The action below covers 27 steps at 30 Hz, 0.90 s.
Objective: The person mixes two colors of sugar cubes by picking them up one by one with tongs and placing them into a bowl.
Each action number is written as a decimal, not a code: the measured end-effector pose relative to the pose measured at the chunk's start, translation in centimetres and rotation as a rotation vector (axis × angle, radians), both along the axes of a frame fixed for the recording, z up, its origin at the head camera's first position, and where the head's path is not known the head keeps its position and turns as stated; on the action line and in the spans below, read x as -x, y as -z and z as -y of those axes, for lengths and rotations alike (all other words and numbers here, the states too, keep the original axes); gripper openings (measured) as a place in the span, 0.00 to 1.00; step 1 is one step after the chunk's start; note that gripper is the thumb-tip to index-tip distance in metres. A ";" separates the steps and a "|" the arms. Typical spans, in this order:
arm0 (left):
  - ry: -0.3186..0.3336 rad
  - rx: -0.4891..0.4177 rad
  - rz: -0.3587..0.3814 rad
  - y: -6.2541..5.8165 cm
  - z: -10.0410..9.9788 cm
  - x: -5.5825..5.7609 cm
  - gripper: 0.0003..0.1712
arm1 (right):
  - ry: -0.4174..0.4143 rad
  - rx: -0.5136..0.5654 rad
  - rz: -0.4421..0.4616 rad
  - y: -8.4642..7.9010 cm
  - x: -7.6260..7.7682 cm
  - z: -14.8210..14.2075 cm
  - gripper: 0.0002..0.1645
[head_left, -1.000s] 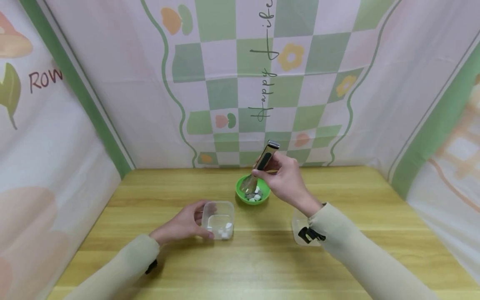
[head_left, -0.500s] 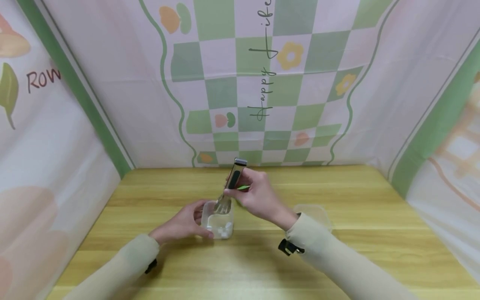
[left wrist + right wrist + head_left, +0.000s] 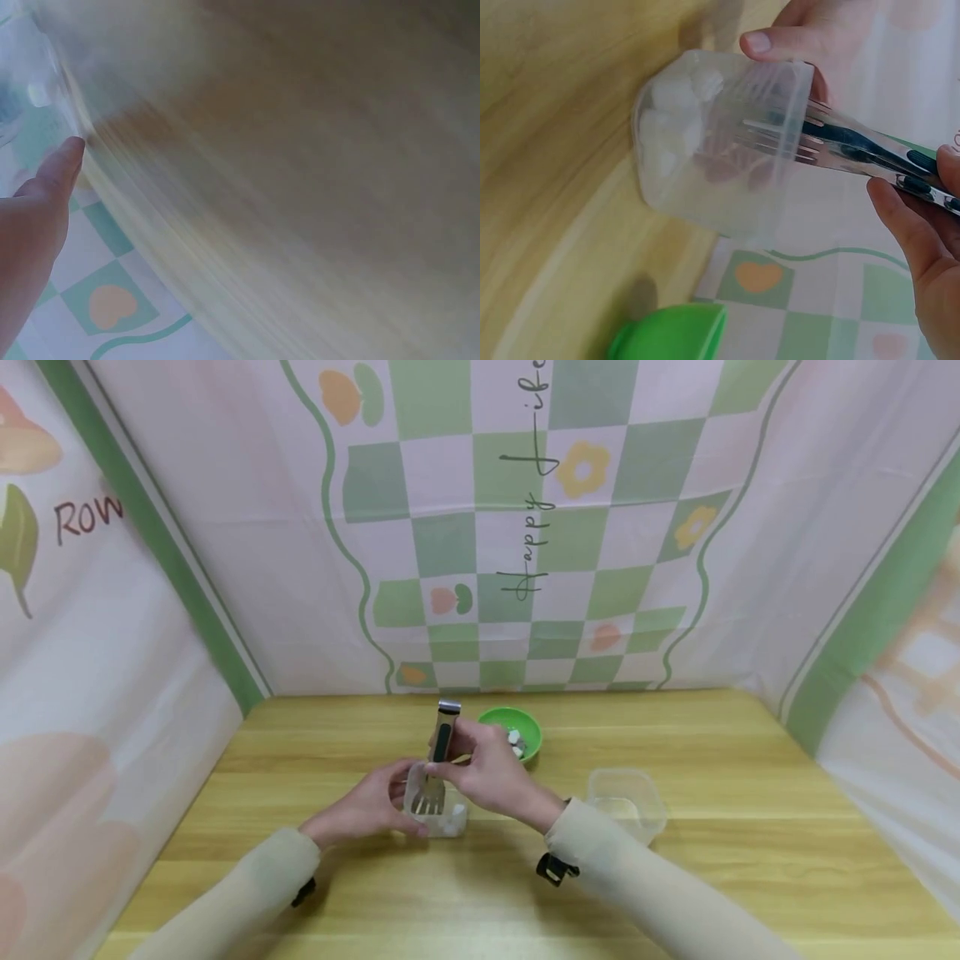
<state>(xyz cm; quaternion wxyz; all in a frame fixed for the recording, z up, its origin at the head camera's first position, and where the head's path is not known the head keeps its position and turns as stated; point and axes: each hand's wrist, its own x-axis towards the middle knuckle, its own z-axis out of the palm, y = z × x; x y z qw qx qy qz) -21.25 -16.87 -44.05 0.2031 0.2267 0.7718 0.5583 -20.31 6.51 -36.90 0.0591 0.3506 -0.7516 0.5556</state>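
Observation:
Fingers and thumb of my left hand [image 3: 367, 808] grip the sides of a clear plastic container [image 3: 742, 202] on the table. Several white lumps [image 3: 667, 124] lie at its bottom. My right hand [image 3: 497, 770] pinches metal tongs [image 3: 445, 735] with dark grip inserts. Their fork-like tines reach down inside the container, above the lumps and apart from them in the right wrist view. Behind my right hand stands a green bowl [image 3: 512, 717] with white and greyish pieces in it. Only part of the left hand [image 3: 52, 180] shows in the left wrist view.
A second clear plastic container [image 3: 654, 802] stands on the wooden table [image 3: 720, 760] to the right, partly behind the right sleeve [image 3: 622, 860]. A patterned cloth [image 3: 435, 543] hangs along the table's back edge.
My right hand has carried the tongs from the green bowl leftward and toward me, down into the left container. The bowl shows again from behind the hand. My left hand has stayed put.

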 end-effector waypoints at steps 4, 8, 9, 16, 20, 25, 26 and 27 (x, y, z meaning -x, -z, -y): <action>0.008 -0.004 -0.018 0.0 -0.1 0.0 0.51 | 0.041 -0.032 0.011 0.6 0.1 0.3 0.13; 0.009 -0.003 -0.018 0.0 0.0 0.1 0.51 | 0.073 -0.056 0.019 1.0 0.2 0.5 0.14; 0.008 -0.002 -0.017 0.0 0.0 0.1 0.52 | 0.076 -0.057 0.021 1.0 0.2 0.5 0.13; 0.020 -0.020 -0.020 0.1 0.0 0.1 0.51 | 0.055 -0.054 0.045 1.0 0.3 0.9 0.11; 0.011 -0.012 -0.017 0.1 0.1 0.0 0.52 | 0.065 -0.042 0.034 0.7 0.3 0.7 0.11; -0.002 0.010 -0.012 -0.1 0.1 -0.1 0.53 | 0.076 -0.016 0.017 0.0 0.6 -0.1 0.11; -0.005 0.015 -0.013 -0.1 0.1 -0.1 0.53 | 0.081 -0.012 0.017 -0.2 0.6 -0.2 0.11; -0.006 0.016 -0.012 -0.1 0.1 0.0 0.53 | 0.089 -0.009 0.014 -0.2 0.7 -0.4 0.11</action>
